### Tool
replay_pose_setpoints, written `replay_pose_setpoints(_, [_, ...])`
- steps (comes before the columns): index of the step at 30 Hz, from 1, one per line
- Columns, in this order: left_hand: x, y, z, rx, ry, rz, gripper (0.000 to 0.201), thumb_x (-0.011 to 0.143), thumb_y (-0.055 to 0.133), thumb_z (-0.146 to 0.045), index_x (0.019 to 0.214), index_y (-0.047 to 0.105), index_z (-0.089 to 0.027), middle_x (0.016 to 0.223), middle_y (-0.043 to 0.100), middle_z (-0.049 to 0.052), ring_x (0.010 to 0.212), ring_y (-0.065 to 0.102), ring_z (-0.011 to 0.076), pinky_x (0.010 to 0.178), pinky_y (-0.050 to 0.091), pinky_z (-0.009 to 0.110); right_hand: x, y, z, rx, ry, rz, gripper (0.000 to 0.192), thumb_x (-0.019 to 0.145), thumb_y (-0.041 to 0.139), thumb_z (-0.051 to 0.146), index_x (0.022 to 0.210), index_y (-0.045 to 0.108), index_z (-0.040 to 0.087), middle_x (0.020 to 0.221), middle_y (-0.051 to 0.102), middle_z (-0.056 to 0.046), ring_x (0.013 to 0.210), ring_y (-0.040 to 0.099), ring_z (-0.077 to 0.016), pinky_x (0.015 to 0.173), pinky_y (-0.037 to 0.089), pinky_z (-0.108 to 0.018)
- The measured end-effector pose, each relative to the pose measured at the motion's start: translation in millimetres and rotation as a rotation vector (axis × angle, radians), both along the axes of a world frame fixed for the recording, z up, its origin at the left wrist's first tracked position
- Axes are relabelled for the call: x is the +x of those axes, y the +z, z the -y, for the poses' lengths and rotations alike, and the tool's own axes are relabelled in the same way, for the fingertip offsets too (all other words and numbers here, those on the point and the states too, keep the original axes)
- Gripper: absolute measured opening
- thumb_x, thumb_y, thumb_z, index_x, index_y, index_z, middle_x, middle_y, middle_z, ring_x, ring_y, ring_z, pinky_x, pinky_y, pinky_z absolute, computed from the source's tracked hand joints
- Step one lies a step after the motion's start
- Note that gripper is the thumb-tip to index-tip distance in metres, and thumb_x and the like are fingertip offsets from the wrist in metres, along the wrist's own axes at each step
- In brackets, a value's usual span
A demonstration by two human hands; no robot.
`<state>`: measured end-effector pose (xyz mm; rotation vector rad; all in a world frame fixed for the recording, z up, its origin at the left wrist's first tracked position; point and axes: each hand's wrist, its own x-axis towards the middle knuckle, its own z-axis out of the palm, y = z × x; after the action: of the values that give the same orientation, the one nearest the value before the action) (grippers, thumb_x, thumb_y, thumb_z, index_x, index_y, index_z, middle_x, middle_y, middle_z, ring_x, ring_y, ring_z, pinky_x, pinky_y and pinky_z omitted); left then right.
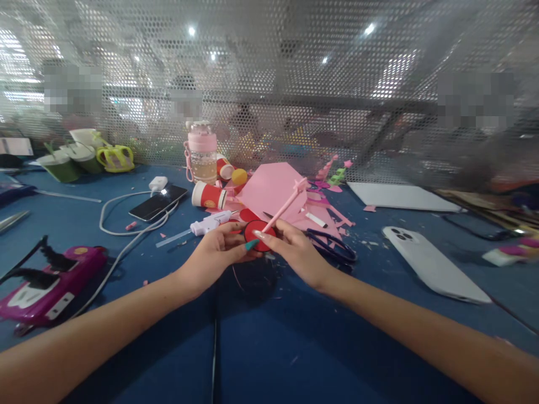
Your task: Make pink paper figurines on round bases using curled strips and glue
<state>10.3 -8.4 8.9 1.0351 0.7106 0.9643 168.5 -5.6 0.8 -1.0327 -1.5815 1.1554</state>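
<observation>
Both hands met over the blue table point(269, 348). The left hand point(219, 249) and right hand point(295, 249) pinched a red circle point(257, 234); the right also held a pink pen point(285, 206).

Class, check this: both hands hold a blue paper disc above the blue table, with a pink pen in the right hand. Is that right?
Not quite. The head view shows the paper disc is red, not blue. Both the left hand and right hand hold it above the blue table, pink pen in the right.

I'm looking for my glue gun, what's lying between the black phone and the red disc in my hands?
In the head view, the white glue gun lies between the black phone and the red disc, beside a white charging cable on the blue table.
</observation>
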Motion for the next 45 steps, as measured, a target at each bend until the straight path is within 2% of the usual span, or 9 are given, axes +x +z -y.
replay_pose_setpoints(5, [0, 0.9, 0, 0.020, -0.019, 0.004, 0.050, 0.064, 0.069, -0.012, 0.108, 0.046, -0.014, 0.075, 0.068, 0.003, 0.071, 0.065, 0.0153, 0.076, 0.049, 0.031, -3, -3.3, 1, -0.031, 0.049, -0.159, 0.024, 0.072, 0.056, 0.034, 0.089, 0.051, 0.018, 0.090, 0.062, -0.003, 0.081, 0.057, -0.0127, 0.073, 0.045, -0.027])
replay_pose_setpoints(9, [1, -1.3, 0, 0.080, -0.013, -0.074, 0.051, 0.065, 0.065, -0.011, 0.110, 0.040, -0.015, 0.078, 0.067, 0.004, 0.074, 0.064, 0.0160, 0.079, 0.047, 0.033, -6, -8.4, 1, -0.083, 0.055, -0.280, 0.026, 0.071, 0.058, 0.033, 0.092, 0.052, 0.019, 0.089, 0.064, -0.004, 0.080, 0.060, -0.0143, 0.068, 0.048, -0.027])
replay_pose_setpoints(16, [-2, -1.5, 9, 0.475, 0.140, -0.586, 0.048, 0.070, 0.058, -0.016, 0.114, 0.038, -0.014, 0.085, 0.061, 0.005, 0.075, 0.057, 0.0154, 0.068, 0.045, 0.029, -6, -7.4, 0, -0.339, 0.052, -0.519, 0.028, 0.063, 0.067, 0.025, 0.085, 0.052, 0.017, 0.087, 0.065, -0.004, 0.080, 0.062, -0.0175, 0.063, 0.053, -0.030])
replay_pose_setpoints(20, [-3, -1.6, 11, 0.578, 0.167, -0.684, 0.039, 0.074, 0.055, -0.020, 0.111, 0.043, -0.015, 0.083, 0.059, 0.004, 0.064, 0.055, 0.0137, 0.060, 0.044, 0.027, -6, -6.2, 0, -0.421, 0.123, -0.569, 0.026, 0.064, 0.067, 0.022, 0.085, 0.053, 0.018, 0.087, 0.065, -0.004, 0.082, 0.062, -0.0178, 0.065, 0.054, -0.033])
replay_pose_setpoints(24, [-3, -2.0, 9, 0.586, 0.187, -0.710, 0.039, 0.074, 0.054, -0.017, 0.111, 0.043, -0.016, 0.080, 0.056, 0.002, 0.051, 0.051, 0.0095, 0.053, 0.044, 0.025, -4, -8.9, -1, -0.440, 0.128, -0.607, 0.020, 0.066, 0.066, 0.019, 0.081, 0.054, 0.017, 0.082, 0.066, -0.002, 0.077, 0.063, -0.0160, 0.067, 0.055, -0.034])
replay_pose_setpoints(28, [-2, -3.1, 7, 0.554, 0.192, -0.722, 0.036, 0.073, 0.054, -0.019, 0.108, 0.043, -0.017, 0.080, 0.052, 0.002, 0.051, 0.051, 0.0090, 0.047, 0.047, 0.023, -2, -12.4, -3, -0.443, 0.097, -0.624, 0.013, 0.069, 0.063, 0.017, 0.080, 0.055, 0.016, 0.076, 0.066, -0.001, 0.068, 0.063, -0.0128, 0.065, 0.055, -0.031])
replay_pose_setpoints(34, [-3, -6.9, 5, 0.576, 0.154, -0.759, 0.031, 0.076, 0.048, -0.017, 0.105, 0.040, -0.017, 0.071, 0.048, -0.003, 0.050, 0.049, 0.0084, 0.044, 0.047, 0.022, -1, -13.4, -3, -0.418, 0.116, -0.628, 0.019, 0.069, 0.063, 0.015, 0.087, 0.055, 0.015, 0.080, 0.066, -0.001, 0.070, 0.064, -0.0130, 0.064, 0.055, -0.030])
replay_pose_setpoints(40, [-4, -5.1, 7, 0.771, 0.161, -0.964, 0.030, 0.077, 0.049, -0.021, 0.104, 0.039, -0.014, 0.060, 0.043, -0.006, 0.050, 0.044, 0.0089, 0.050, 0.040, 0.023, 0, -14.8, -4, -0.422, 0.063, -0.587, 0.017, 0.068, 0.064, 0.017, 0.082, 0.055, 0.015, 0.078, 0.066, -0.002, 0.070, 0.064, -0.0138, 0.065, 0.055, -0.031])
replay_pose_setpoints(45, [-4, -2.9, 11, 0.904, 0.174, -0.996, 0.027, 0.077, 0.047, -0.021, 0.102, 0.039, -0.013, 0.057, 0.035, -0.009, 0.050, 0.042, 0.0083, 0.054, 0.041, 0.023, 0, -15.9, -4, -0.410, 0.075, -0.576, 0.020, 0.065, 0.067, 0.019, 0.081, 0.055, 0.014, 0.076, 0.067, -0.003, 0.074, 0.065, -0.0164, 0.066, 0.055, -0.031])
